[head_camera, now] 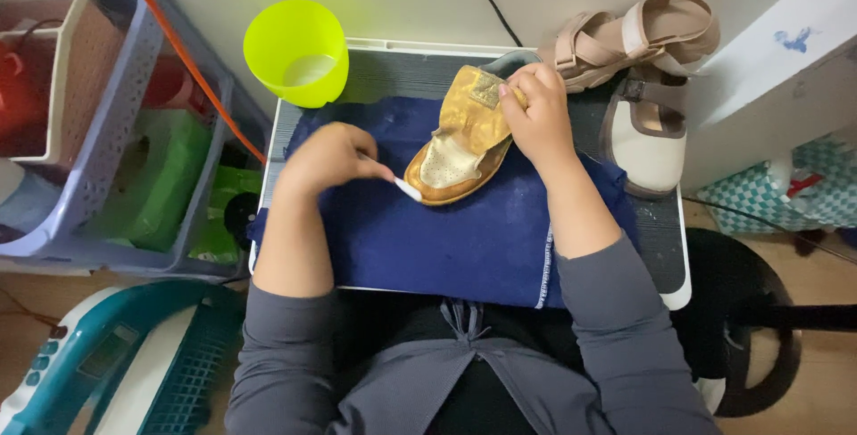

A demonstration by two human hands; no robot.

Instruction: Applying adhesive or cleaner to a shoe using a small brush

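To your left, a green package [152,180] sits in the grey perforated basket [98,145], with a red one [165,82] behind it (mostly hidden by the basket wall). At your lower left, the teal device [116,359] carries a small greyish rectangular screen [100,352]. To your far right lies a teal-and-white checked pack [808,189].

A tan and mustard-yellow shoe [460,140] with a pale perforated insole is seen on a dark blue cloth [446,230]. A white swab [406,188] is seen at its toe. A neon yellow-green cup [297,51] is placed at the far left corner of the grey tray [665,247]. Beige sandals [638,37] are seen at the far right corner. The sleeves [625,310] are grey.
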